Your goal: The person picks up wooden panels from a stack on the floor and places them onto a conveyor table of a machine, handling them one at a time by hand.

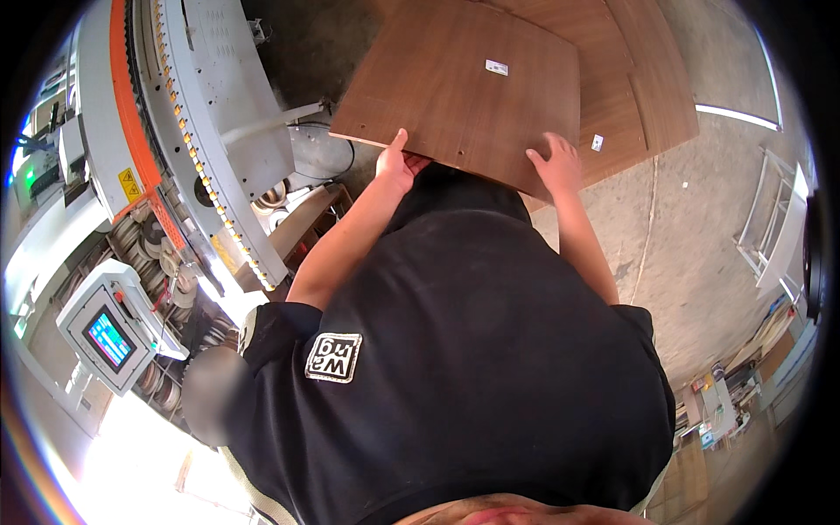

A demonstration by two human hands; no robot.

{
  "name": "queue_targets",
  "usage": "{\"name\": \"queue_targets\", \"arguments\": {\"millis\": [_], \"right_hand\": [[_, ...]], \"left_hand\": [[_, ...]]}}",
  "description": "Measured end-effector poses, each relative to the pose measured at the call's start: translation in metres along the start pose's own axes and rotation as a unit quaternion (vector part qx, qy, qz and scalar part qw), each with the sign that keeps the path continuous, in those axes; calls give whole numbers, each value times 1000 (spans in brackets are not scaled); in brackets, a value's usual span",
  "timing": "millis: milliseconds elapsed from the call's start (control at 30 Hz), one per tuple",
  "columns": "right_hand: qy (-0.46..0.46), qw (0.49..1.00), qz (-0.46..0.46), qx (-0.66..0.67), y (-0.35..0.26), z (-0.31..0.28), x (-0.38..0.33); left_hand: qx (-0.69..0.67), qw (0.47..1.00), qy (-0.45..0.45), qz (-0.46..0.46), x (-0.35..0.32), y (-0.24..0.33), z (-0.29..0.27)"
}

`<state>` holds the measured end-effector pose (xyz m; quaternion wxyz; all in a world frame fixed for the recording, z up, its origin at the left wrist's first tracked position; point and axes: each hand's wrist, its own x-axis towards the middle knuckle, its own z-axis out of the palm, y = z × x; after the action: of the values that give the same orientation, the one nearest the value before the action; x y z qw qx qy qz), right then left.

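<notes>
A brown wood-grain panel (pixel 455 83) with a small white label (pixel 496 67) and small holes along its near edge lies tilted in front of my body. My left hand (pixel 401 164) pinches its near left edge, thumb on the top face and fingers underneath. By the near right corner, my right hand (pixel 560 166) rests against the same panel with thumb and fingers apart. More brown panels (pixel 639 83) lie beneath and to the right, one carrying another white label (pixel 598 142).
A long grey and orange machine (pixel 131 105) with a row of yellow rollers (pixel 197 144) runs along the left. A control box (pixel 109 337) with a lit screen stands near it, beside shelved rolls of edging (pixel 157 385). A white metal rack (pixel 770 219) stands on the concrete floor (pixel 691 254) at right.
</notes>
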<state>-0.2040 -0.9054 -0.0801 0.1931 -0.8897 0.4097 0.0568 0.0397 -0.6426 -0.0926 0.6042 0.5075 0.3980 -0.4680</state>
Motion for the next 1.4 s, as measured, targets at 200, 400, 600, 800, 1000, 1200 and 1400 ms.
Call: {"name": "queue_targets", "arguments": {"millis": [200, 400, 600, 800, 1000, 1200, 1400], "right_hand": [[-111, 959, -221, 140, -99, 6, 19], [-172, 906, -378, 82, -162, 21, 32], [-187, 892, -410, -21, -180, 17, 35], [-194, 875, -438, -73, -189, 19, 39], [-174, 876, -441, -88, -188, 27, 30], [-150, 878, -446, -88, -187, 35, 21], [-154, 914, -368, -71, -169, 41, 39]], "left_hand": [[7, 1000, -22, -13, -28, -19, 6], [1, 999, -42, -22, -29, -23, 2], [-10, 998, -51, -24, -33, -22, 7], [-16, 999, -25, -33, -26, -28, 8], [-16, 998, -30, -48, -25, -29, 4], [-15, 998, -33, -48, -23, -31, -1], [-13, 999, -37, -36, -30, -29, 4]]}}
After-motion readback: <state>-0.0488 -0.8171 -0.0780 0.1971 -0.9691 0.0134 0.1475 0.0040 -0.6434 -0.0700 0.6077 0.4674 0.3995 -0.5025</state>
